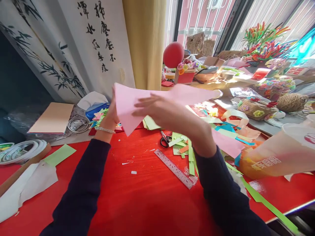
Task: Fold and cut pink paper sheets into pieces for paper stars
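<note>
Pink paper sheet point(125, 106): raised above the far part of the red worktop point(123, 200), creased, extending to the right. Left hand point(111, 113): holding the sheet at its left edge, fingers partly hidden. Right hand point(163, 113): fingers extended, slightly blurred, laid over the near face of the sheet; grip not closed. Below the sheet, black-handled scissors point(164, 141) lie near green paper strips point(191, 157). Nearer, a pink patterned ruler point(172, 166) lies diagonally. At right, a translucent container point(278, 150) is tilted; a twine ball point(292, 102) sits farther back.
</note>
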`<state>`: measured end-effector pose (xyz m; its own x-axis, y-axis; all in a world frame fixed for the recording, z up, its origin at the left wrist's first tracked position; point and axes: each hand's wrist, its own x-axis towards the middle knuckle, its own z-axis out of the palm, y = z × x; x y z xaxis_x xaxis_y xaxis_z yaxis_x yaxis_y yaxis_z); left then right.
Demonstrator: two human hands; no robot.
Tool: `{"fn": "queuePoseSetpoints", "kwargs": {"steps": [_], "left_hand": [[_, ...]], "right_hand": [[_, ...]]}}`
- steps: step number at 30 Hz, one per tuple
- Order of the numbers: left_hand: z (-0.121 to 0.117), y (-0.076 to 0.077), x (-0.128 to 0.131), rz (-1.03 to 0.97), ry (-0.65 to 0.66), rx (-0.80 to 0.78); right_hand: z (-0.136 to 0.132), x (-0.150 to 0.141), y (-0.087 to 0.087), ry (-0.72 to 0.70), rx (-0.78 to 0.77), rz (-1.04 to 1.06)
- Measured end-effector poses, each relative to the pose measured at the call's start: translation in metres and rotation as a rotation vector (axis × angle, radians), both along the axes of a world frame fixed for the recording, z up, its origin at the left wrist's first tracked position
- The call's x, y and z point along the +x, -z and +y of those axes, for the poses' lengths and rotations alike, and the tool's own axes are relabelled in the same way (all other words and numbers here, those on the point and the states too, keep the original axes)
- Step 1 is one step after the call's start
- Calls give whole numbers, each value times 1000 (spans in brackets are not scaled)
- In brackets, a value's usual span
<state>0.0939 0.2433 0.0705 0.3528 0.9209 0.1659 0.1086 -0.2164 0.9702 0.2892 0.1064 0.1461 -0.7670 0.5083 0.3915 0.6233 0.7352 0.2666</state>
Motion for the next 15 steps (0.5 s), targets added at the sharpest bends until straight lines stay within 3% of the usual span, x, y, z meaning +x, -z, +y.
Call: {"fn": "queuePoseSetpoints", "kwargs": {"steps": [3, 7, 12, 15], "left_hand": [[-14, -20, -42, -25, -11, -3], [-36, -22, -78, 38, 54, -55], [-55, -10, -80, 345, 225, -154], [-57, -6, -76, 500, 222, -127]], "right_hand": [[-15, -30, 12, -52, -56, -123], [-29, -55, 39, -101, 7, -219], [-40, -52, 81, -203, 98, -292], [-46, -41, 96, -195, 132, -263]]}}
